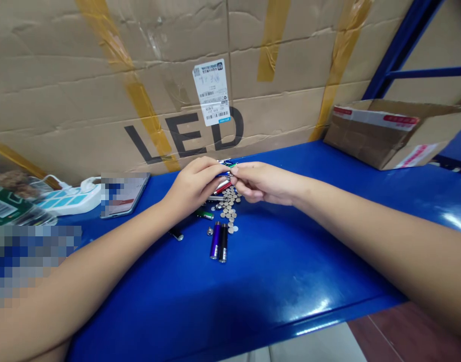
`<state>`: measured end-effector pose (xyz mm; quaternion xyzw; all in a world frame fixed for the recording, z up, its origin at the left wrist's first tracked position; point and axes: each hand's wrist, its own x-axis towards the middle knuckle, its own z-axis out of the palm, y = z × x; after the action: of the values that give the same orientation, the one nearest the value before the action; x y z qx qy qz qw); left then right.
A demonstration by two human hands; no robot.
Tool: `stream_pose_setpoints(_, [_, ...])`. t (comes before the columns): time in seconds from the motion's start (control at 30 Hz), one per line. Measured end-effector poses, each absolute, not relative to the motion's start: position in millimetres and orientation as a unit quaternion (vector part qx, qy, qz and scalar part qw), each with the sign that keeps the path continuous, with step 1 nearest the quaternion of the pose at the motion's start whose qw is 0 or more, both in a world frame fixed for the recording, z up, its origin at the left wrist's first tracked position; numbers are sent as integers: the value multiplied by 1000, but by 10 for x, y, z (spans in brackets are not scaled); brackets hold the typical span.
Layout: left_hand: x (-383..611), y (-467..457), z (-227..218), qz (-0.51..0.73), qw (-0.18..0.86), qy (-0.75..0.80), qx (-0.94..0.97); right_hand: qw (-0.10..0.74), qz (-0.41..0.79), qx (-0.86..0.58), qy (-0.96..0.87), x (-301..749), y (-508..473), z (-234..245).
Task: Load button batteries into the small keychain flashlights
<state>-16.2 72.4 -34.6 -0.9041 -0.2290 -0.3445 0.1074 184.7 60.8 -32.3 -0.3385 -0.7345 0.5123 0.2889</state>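
My left hand is closed around a blue metal tube, like a small pocket flashlight body; most of it is hidden by the fingers. At the tube's right end, my right hand pinches with thumb and finger; a small silvery part shows there. Below the hands lie many small round silver discs, like button cells. A purple tube and a black tube lie side by side nearer me. A green tube, a small metal cap and another dark tube lie to the left.
Behind the blue table stands a large carton marked LED. An open cardboard box sits at the back right. On the left are a phone, a white power strip with plugs and a green-labelled bottle.
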Motion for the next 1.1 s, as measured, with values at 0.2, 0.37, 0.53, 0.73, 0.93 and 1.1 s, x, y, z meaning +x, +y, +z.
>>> stream_pose_setpoints(0.2, [-130, 747, -349, -339, 43, -295, -892, 227, 59, -420, -877, 1939, 604, -273])
stream_pose_setpoints(0.37, [-126, 739, -378, -334, 41, -289, -897, 187, -7, -391, -901, 1960, 609, -277])
stream_pose_setpoints(0.53, [-176, 754, -376, -337, 103, -224, -909, 274, 434, -366, -776, 1834, 633, -378])
stream_pose_setpoints(0.73, [-149, 758, -362, -337, 37, -285, -897, 252, 140, -412, -864, 1896, 623, -343])
stream_pose_setpoints(0.93, [-108, 749, -425, -343, 0, -305, -889, 151, -97, -405, -897, 1957, 631, -324])
stream_pose_setpoints(1.1, [-129, 770, -466, -341, 26, -270, -900, 227, 124, -402, -878, 1873, 674, -403])
